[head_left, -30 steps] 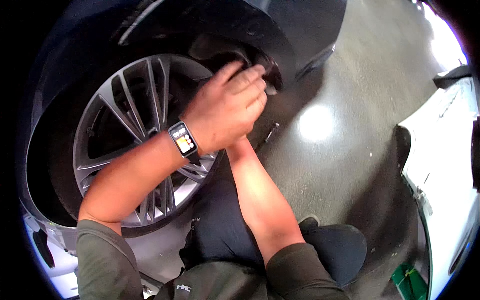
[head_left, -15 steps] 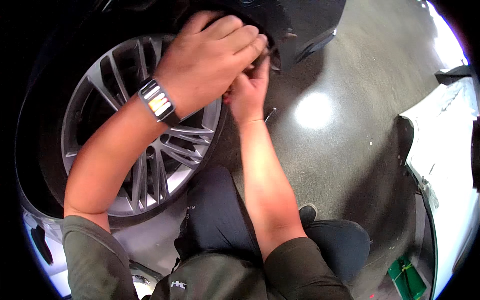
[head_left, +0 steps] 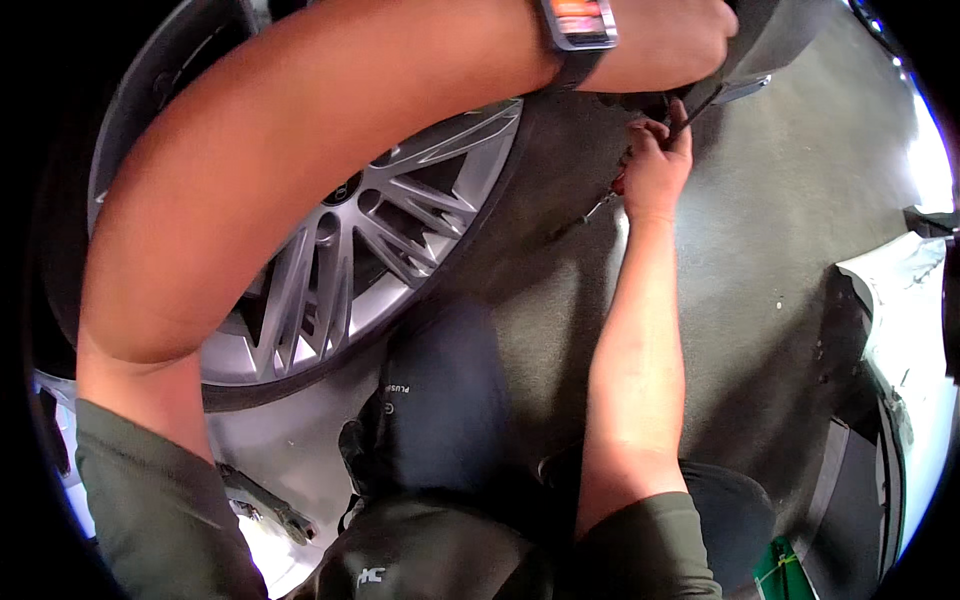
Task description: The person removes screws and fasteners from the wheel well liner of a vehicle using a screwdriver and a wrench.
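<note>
My left hand (head_left: 665, 45), a watch on its wrist, is up at the lower edge of the dark car panel (head_left: 775, 40), in front of the wheel. Its fingers are curled, and what they hold is hidden. Just below it, my right hand (head_left: 655, 175) reaches up with its fingers at the underside of the panel. A screwdriver-like tool (head_left: 603, 205) with a red handle is in its palm, the thin metal shaft pointing down and left. Left of both hands stands the silver multi-spoke wheel (head_left: 340, 310), partly covered by my left forearm.
A white body panel (head_left: 905, 330) with a ragged covering stands at the right, with a grey board (head_left: 850, 490) near its foot. A green object (head_left: 785, 575) lies at the lower right. My bent knee (head_left: 445, 390) is close to the tyre.
Both hands have shifted right in view and moved apart; the left is now higher, along the panel edge. The view has moved closer to the wheel, and the tool's shaft shows more plainly.
</note>
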`<action>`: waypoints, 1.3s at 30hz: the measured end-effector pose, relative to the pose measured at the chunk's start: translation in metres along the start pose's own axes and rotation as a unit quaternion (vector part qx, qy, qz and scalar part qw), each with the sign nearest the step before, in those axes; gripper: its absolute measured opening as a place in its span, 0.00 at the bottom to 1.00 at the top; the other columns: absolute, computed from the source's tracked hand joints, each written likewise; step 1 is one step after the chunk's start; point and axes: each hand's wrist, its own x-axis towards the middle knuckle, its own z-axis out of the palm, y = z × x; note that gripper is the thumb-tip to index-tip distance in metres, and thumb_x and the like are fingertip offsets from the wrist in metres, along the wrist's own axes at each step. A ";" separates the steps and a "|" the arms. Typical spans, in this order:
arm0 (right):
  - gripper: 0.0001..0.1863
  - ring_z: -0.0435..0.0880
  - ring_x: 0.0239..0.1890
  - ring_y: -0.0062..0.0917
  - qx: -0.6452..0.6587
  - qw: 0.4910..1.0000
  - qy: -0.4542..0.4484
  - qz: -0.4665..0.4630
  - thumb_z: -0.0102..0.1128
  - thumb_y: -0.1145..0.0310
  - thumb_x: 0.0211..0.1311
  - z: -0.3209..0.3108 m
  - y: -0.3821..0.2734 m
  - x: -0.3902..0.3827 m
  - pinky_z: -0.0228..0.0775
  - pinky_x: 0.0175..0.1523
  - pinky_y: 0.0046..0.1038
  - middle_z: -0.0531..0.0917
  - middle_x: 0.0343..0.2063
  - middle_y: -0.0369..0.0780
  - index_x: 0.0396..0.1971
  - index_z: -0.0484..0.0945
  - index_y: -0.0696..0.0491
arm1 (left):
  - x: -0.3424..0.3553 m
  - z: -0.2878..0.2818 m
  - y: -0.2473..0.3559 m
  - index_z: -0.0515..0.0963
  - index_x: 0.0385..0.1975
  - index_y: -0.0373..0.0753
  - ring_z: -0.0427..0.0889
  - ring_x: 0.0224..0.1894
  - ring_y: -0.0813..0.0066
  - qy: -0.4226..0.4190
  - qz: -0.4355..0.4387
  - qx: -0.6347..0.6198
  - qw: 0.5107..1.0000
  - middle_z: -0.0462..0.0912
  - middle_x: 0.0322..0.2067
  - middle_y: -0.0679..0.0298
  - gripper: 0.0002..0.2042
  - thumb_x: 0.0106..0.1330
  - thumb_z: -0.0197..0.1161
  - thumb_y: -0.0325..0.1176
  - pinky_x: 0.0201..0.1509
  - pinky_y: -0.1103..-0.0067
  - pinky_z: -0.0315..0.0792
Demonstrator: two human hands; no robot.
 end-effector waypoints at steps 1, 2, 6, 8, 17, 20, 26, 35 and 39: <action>0.31 0.72 0.27 0.13 0.002 1.000 0.003 -0.003 0.54 0.85 0.61 0.002 0.000 0.001 0.66 0.30 0.16 0.76 0.32 0.31 0.66 0.68 0.53 | -0.003 0.005 -0.003 0.85 0.20 0.44 0.78 0.42 0.67 0.045 0.024 -0.007 0.999 0.83 0.24 0.71 0.08 0.54 0.60 0.36 0.44 0.68 0.69; 0.31 0.72 0.27 0.13 -0.002 1.000 0.004 -0.005 0.54 0.85 0.61 0.000 -0.003 0.003 0.66 0.30 0.16 0.76 0.32 0.31 0.66 0.68 0.53 | 0.000 0.000 -0.004 0.86 0.22 0.46 0.78 0.43 0.68 0.020 0.037 0.008 0.999 0.84 0.26 0.71 0.08 0.55 0.61 0.37 0.46 0.69 0.69; 0.25 0.72 0.29 0.12 -0.068 0.996 0.055 -0.023 0.53 0.85 0.61 0.013 0.000 0.000 0.67 0.33 0.14 0.77 0.34 0.32 0.60 0.74 0.56 | -0.002 -0.027 0.000 0.89 0.27 0.48 0.78 0.49 0.70 -0.066 0.025 0.021 0.997 0.89 0.33 0.70 0.09 0.59 0.62 0.40 0.52 0.72 0.67; 0.22 0.75 0.35 0.14 -0.053 0.997 0.059 -0.024 0.53 0.86 0.59 0.008 0.005 0.002 0.69 0.38 0.15 0.78 0.36 0.34 0.55 0.77 0.59 | -0.004 -0.021 0.005 0.88 0.26 0.46 0.77 0.49 0.70 -0.040 -0.006 0.000 0.999 0.87 0.31 0.70 0.09 0.57 0.62 0.39 0.52 0.73 0.65; 0.24 0.77 0.57 0.30 -0.070 0.990 0.102 -0.074 0.54 0.88 0.53 0.022 0.012 -0.012 0.66 0.64 0.26 0.72 0.56 0.40 0.51 0.82 0.57 | -0.002 -0.015 0.018 0.84 0.29 0.36 0.72 0.52 0.65 -0.016 -0.040 0.006 0.999 0.76 0.37 0.64 0.13 0.55 0.56 0.37 0.71 0.61 0.60; 0.25 0.76 0.61 0.29 0.007 0.992 0.086 -0.091 0.53 0.88 0.53 0.016 0.024 -0.009 0.65 0.65 0.26 0.77 0.56 0.41 0.52 0.81 0.59 | 0.001 0.000 0.020 0.84 0.31 0.37 0.71 0.54 0.66 0.010 -0.043 -0.001 0.999 0.75 0.38 0.65 0.13 0.56 0.56 0.37 0.72 0.58 0.58; 0.19 0.74 0.61 0.29 -0.027 0.994 0.065 -0.082 0.53 0.87 0.53 0.036 0.036 -0.033 0.67 0.63 0.26 0.71 0.57 0.40 0.44 0.84 0.61 | 0.006 0.016 0.038 0.83 0.37 0.38 0.68 0.57 0.65 -0.045 -0.040 0.072 0.996 0.72 0.42 0.64 0.14 0.58 0.55 0.38 0.74 0.51 0.55; 0.21 0.78 0.49 0.21 0.171 0.982 0.066 0.053 0.51 0.84 0.54 0.029 0.018 -0.034 0.69 0.54 0.21 0.78 0.52 0.38 0.49 0.78 0.59 | 0.026 -0.014 0.051 0.84 0.44 0.40 0.72 0.59 0.61 -0.210 -0.001 0.196 0.958 0.77 0.49 0.61 0.16 0.61 0.57 0.39 0.69 0.43 0.61; 0.21 0.78 0.55 0.26 0.172 0.982 0.081 0.016 0.52 0.83 0.54 0.035 0.035 -0.033 0.66 0.63 0.27 0.80 0.54 0.40 0.50 0.78 0.59 | 0.017 -0.017 0.072 0.70 0.67 0.44 0.56 0.75 0.58 -0.373 0.054 0.292 0.879 0.67 0.69 0.55 0.28 0.65 0.52 0.43 0.80 0.51 0.37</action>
